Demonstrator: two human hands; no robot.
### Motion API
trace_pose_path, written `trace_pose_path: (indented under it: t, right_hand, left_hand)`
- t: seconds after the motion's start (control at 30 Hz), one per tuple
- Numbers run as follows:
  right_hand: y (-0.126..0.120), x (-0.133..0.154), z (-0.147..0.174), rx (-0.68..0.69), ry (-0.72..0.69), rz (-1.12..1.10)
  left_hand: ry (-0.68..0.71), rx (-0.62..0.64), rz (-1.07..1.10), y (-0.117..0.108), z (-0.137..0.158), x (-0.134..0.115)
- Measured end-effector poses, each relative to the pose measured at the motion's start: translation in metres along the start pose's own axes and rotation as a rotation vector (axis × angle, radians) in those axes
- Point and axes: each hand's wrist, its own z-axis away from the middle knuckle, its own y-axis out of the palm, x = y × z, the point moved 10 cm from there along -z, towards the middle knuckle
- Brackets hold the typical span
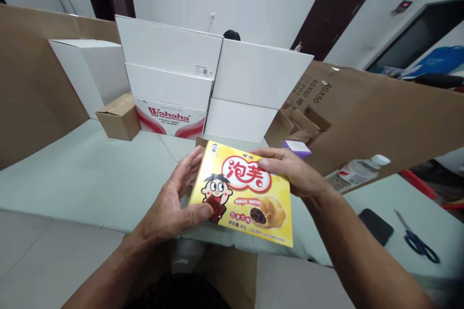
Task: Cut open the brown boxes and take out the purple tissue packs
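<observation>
One yellow box (pixel 250 188) is clasped between left hand (pixel 176 203) and right hand (pixel 295 169); one bottle (pixel 362 171) and one pair of scissors (pixel 409 232) are seen right of the box.

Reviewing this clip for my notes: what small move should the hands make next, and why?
Probably ease the yellow box slightly farther over the table: the left hand and right hand both hold it, and its lower edge overlaps the table's near edge in view.

Right of the right hand (pixel 290 169) are scissors (pixel 409 232), a dark flat object (pixel 376 227) and a white-capped bottle (pixel 357 172); beyond the left hand (pixel 176 205), a brown box (pixel 121 123).
</observation>
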Motion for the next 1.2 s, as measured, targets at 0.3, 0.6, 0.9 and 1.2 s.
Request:
trace_pose_path:
  t: [0.3, 0.6, 0.9, 1.2]
  right_hand:
    - [-0.034, 0.003, 0.039, -0.48, -0.534, 0.032]
    - [0.03, -0.068, 0.09, -0.852, -0.703, 0.156]
    - [0.043, -0.059, 0.111, -1.09, -0.842, 0.011]
    - [0.037, -0.059, 0.092, -1.072, -0.764, 0.005]
  left_hand:
    - [-0.218, -0.261, 0.389, 0.004, -0.005, 0.02]
    - [-0.105, -0.245, 0.419, 0.013, -0.013, 0.016]
    - [0.04, -0.245, 0.371, 0.015, 0.002, 0.024]
    - [-0.014, -0.286, 0.326, 0.015, -0.012, 0.033]
